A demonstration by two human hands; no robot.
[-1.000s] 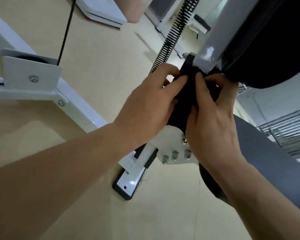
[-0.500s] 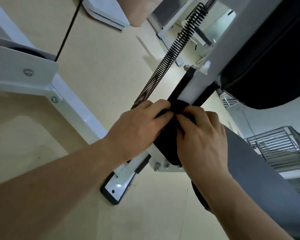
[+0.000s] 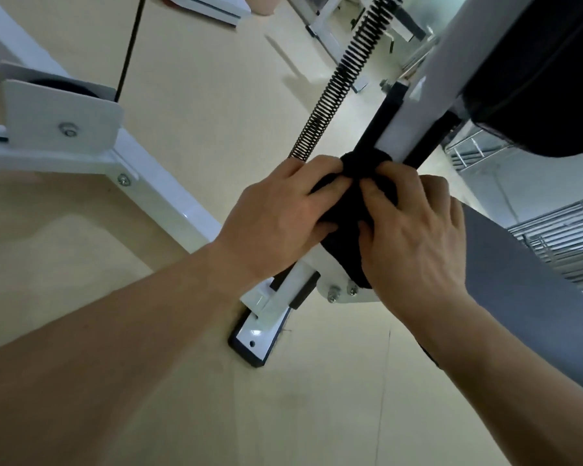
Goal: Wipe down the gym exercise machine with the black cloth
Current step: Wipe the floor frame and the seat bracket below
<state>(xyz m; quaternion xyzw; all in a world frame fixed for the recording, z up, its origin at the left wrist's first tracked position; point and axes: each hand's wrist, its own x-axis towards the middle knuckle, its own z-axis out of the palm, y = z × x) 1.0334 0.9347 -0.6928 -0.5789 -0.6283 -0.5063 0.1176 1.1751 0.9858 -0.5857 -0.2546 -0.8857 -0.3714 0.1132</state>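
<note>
**Single view:** a wide-angle camera worn on the person's head. I look forward and steeply down onto the floor (image 3: pixel 216 95), with the frame rolled so that the machine's white post (image 3: pixel 401 132) runs aslant from the centre to the upper right. The camera sits near: the left hand (image 3: pixel 276 220) and right hand (image 3: pixel 414 243), meeting on the black cloth (image 3: pixel 344 250) just right of centre, fill the middle. The left forearm (image 3: pixel 115 348) enters from the lower left corner, the right forearm (image 3: pixel 502 381) from the lower right
</note>
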